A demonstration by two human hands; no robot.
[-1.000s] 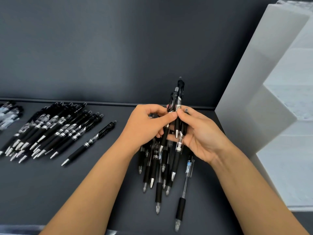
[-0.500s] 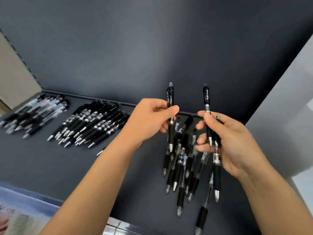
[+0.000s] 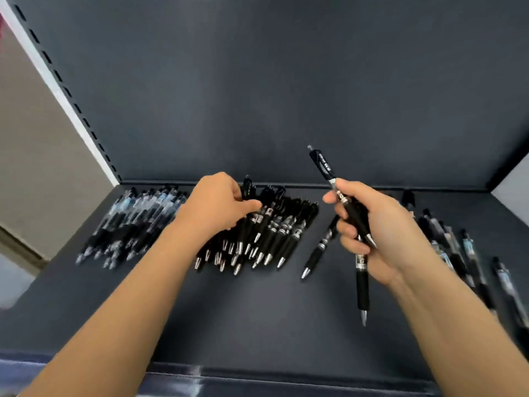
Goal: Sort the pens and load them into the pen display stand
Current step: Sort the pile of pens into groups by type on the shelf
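My left hand (image 3: 220,204) rests over the far end of a pile of black pens (image 3: 274,233) on the dark shelf (image 3: 257,316), fingers pinched on a black pen (image 3: 248,187) at the pile's top. My right hand (image 3: 378,224) is shut on two black pens: one (image 3: 325,166) tilts up and left with its clip end high, the other (image 3: 362,287) hangs tip down below the palm. A single black pen (image 3: 317,250) lies between the pile and my right hand.
A group of clear-barrelled pens (image 3: 134,222) lies at the shelf's left. More unsorted pens (image 3: 469,253) lie at the right, partly behind my right arm. The shelf's dark back wall (image 3: 272,96) rises behind, with a slotted white upright (image 3: 65,90) at left.
The view swung left. My left hand carried its pen from mid-air down onto the black pile. My right hand kept its pens and tilted the upper one to the left.
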